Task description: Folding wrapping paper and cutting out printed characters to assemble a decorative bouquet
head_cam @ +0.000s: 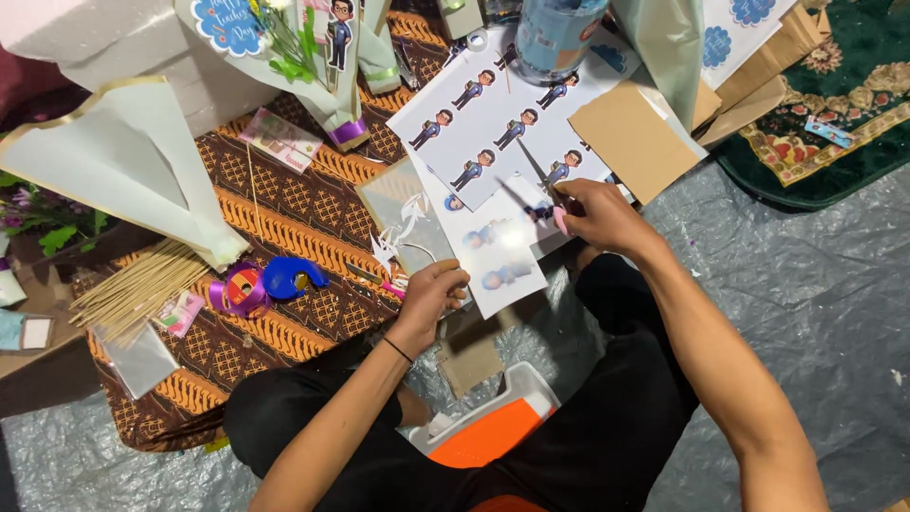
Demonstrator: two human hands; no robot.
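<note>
Sticker sheet (498, 256) blurred, left hand (431, 296) pinching it, scissors (540, 180) in right hand (602, 216)

Tape dispenser (292, 277) on mat, skewers (133, 289) to its left, printed sheet (502, 109) behind, water bottle (555, 33) on sheet

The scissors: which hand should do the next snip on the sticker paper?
Probably the right hand: it already grips the scissors, blades on the sticker paper. The left hand pinches the paper's lower edge, steadying it.
</note>
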